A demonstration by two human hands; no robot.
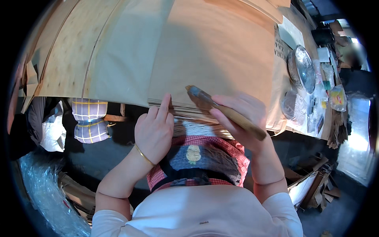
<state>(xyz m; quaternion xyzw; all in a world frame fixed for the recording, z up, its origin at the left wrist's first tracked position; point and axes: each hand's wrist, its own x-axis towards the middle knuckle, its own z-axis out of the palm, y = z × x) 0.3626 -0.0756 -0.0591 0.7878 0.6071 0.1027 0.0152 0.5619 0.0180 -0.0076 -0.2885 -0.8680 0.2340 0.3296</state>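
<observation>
My right hand [246, 114] is wrapped round the wooden handle of a flat brush [230, 113]. Its bristle end points up and left, over a stack of brown paper sheets [213, 55] on the table in front of me. Whether the bristles touch the paper, I cannot tell. At the near edge of the stack lies my left hand [155, 124], index finger stretched out over the layered sheet edges, the other fingers partly bent and nothing held. Thin strips of the sheets' edges [189, 108] show between my hands.
A round metal basin [303, 69] stands on the table's right side, near clear plastic bags [338, 98]. Checked cushions [90, 120] sit below the table's left edge. Clear plastic sheeting [51, 197] lies at lower left, cardboard scraps [316, 189] at lower right. Another person [353, 53] is at far right.
</observation>
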